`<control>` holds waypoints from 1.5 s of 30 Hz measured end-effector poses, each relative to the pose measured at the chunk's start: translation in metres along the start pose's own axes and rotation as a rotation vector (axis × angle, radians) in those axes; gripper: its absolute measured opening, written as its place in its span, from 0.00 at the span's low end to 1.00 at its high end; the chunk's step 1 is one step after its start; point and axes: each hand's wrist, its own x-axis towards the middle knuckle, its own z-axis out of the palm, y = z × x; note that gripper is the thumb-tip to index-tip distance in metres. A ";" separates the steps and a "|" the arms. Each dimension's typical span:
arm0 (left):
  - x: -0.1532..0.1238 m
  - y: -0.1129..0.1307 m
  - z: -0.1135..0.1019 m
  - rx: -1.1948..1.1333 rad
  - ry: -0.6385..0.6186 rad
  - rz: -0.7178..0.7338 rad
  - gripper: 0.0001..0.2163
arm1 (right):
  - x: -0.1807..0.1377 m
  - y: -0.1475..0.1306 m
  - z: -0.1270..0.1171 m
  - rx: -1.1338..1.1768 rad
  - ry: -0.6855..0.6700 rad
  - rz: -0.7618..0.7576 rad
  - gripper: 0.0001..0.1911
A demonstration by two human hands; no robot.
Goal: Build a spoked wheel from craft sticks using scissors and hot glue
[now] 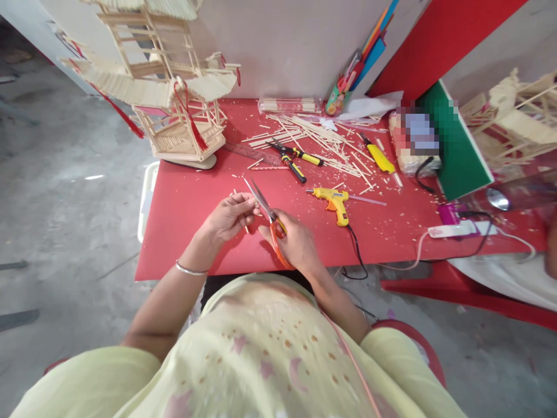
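Note:
Near the table's front edge, my left hand (232,215) pinches a thin wooden stick (247,229) whose end shows below the fingers. My right hand (296,239) grips a pair of scissors (275,229) by its orange handles. The scissor blades point up and to the left, slightly apart, close beside the left fingertips. Whether the blades touch the stick I cannot tell. Beyond the hands lie pliers (288,158) with yellow and black handles, and a yellow glue gun (333,200) rests to the right with a clear glue stick in its back.
A wooden-stick pagoda model (183,133) stands at the back left. Loose wooden sticks (313,136) and scraps cover the back middle, with a ruler (252,154) and a yellow utility knife (378,155). At right are a power strip (461,229), cords and a green board (455,139).

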 end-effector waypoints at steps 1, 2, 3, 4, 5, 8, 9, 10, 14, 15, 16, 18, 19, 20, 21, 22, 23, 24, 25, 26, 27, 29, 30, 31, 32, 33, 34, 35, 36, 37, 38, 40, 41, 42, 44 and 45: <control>0.000 0.000 0.001 0.009 0.006 0.006 0.11 | 0.000 0.000 0.000 -0.002 -0.002 -0.001 0.24; 0.000 0.000 0.001 0.020 0.011 0.012 0.12 | 0.000 -0.001 0.001 -0.004 -0.001 -0.002 0.24; 0.000 0.000 0.001 0.033 0.015 0.022 0.13 | -0.001 -0.001 0.001 -0.007 0.000 -0.005 0.24; 0.000 -0.001 0.001 0.045 0.019 0.034 0.13 | -0.001 -0.001 0.002 -0.014 0.002 -0.009 0.24; 0.000 -0.001 0.001 0.058 0.025 0.050 0.14 | -0.002 -0.002 0.002 -0.026 0.005 -0.013 0.24; 0.000 -0.003 0.001 0.086 0.062 0.110 0.16 | -0.003 -0.003 0.004 -0.092 0.022 -0.023 0.25; -0.001 -0.004 0.001 0.094 0.075 0.127 0.17 | -0.004 -0.003 0.005 -0.120 0.030 -0.022 0.26; -0.001 -0.004 0.001 0.102 0.085 0.139 0.17 | -0.004 -0.004 0.005 -0.146 0.036 -0.022 0.27; -0.002 -0.005 0.003 0.128 0.111 0.172 0.17 | -0.006 -0.005 0.006 -0.193 0.038 -0.031 0.27; -0.002 -0.005 0.003 0.136 0.115 0.179 0.17 | -0.007 -0.005 0.006 -0.195 0.037 -0.035 0.27; -0.002 -0.005 0.003 0.143 0.119 0.187 0.17 | -0.007 -0.005 0.006 -0.197 0.038 -0.038 0.27; -0.001 -0.005 0.002 0.164 0.125 0.205 0.17 | -0.007 -0.005 0.006 -0.200 0.040 -0.040 0.27; -0.001 -0.005 0.002 0.175 0.128 0.211 0.17 | -0.007 -0.005 0.006 -0.200 0.039 -0.042 0.27; -0.001 -0.004 0.002 0.187 0.132 0.216 0.17 | -0.007 -0.004 0.006 -0.200 0.038 -0.044 0.27; -0.001 -0.004 0.001 0.198 0.136 0.218 0.17 | -0.007 -0.004 0.006 -0.199 0.036 -0.048 0.27; -0.001 -0.004 0.001 0.209 0.140 0.221 0.16 | -0.007 -0.004 0.006 -0.198 0.034 -0.051 0.28; 0.000 -0.004 0.000 0.221 0.139 0.223 0.16 | -0.007 -0.004 0.006 -0.197 0.031 -0.053 0.28; 0.000 -0.004 -0.001 0.234 0.137 0.226 0.15 | -0.007 -0.005 0.006 -0.194 0.029 -0.053 0.28; 0.000 -0.004 -0.002 0.246 0.133 0.230 0.15 | -0.008 -0.005 0.006 -0.192 0.027 -0.052 0.28; 0.000 -0.004 -0.003 0.257 0.128 0.234 0.14 | -0.008 -0.005 0.005 -0.190 0.023 -0.051 0.28; 0.001 -0.004 -0.004 0.268 0.121 0.235 0.14 | -0.008 -0.006 0.005 -0.188 0.020 -0.049 0.28; 0.001 -0.003 -0.005 0.285 0.115 0.236 0.14 | -0.009 -0.006 0.004 -0.185 0.014 -0.048 0.28; 0.002 -0.003 -0.006 0.293 0.112 0.233 0.14 | -0.009 -0.006 0.004 -0.184 0.011 -0.047 0.28; 0.002 -0.003 -0.006 0.298 0.106 0.228 0.14 | -0.009 -0.006 0.004 -0.182 0.009 -0.044 0.28; 0.002 -0.002 -0.006 0.303 0.099 0.223 0.14 | -0.009 -0.006 0.005 -0.178 0.009 -0.040 0.27; 0.002 -0.002 -0.005 0.307 0.091 0.218 0.14 | -0.009 -0.006 0.005 -0.172 0.012 -0.035 0.26; 0.002 -0.002 -0.005 0.310 0.083 0.216 0.14 | -0.009 -0.005 0.006 -0.165 0.017 -0.030 0.26; 0.002 -0.001 -0.004 0.312 0.077 0.215 0.13 | -0.008 -0.005 0.006 -0.159 0.020 -0.028 0.25; 0.002 -0.001 -0.003 0.314 0.076 0.216 0.13 | -0.008 -0.004 0.007 -0.154 0.022 -0.027 0.25; 0.002 -0.001 -0.002 0.317 0.078 0.216 0.13 | -0.008 -0.003 0.007 -0.150 0.022 -0.030 0.25; 0.002 -0.001 -0.001 0.321 0.083 0.217 0.13 | -0.007 -0.002 0.007 -0.149 0.020 -0.033 0.25; 0.001 0.000 0.001 0.334 0.093 0.221 0.13 | -0.006 0.000 0.008 -0.145 0.022 -0.034 0.24; 0.000 0.000 0.002 0.342 0.094 0.225 0.13 | -0.006 0.000 0.009 -0.142 0.029 -0.032 0.24; -0.002 0.001 0.003 0.351 0.093 0.230 0.14 | -0.005 0.001 0.009 -0.139 0.039 -0.029 0.23; -0.004 0.002 0.005 0.373 0.092 0.243 0.13 | -0.004 0.003 0.010 -0.135 0.058 -0.023 0.22; -0.005 0.002 0.006 0.384 0.095 0.251 0.13 | -0.004 0.003 0.011 -0.135 0.063 -0.022 0.21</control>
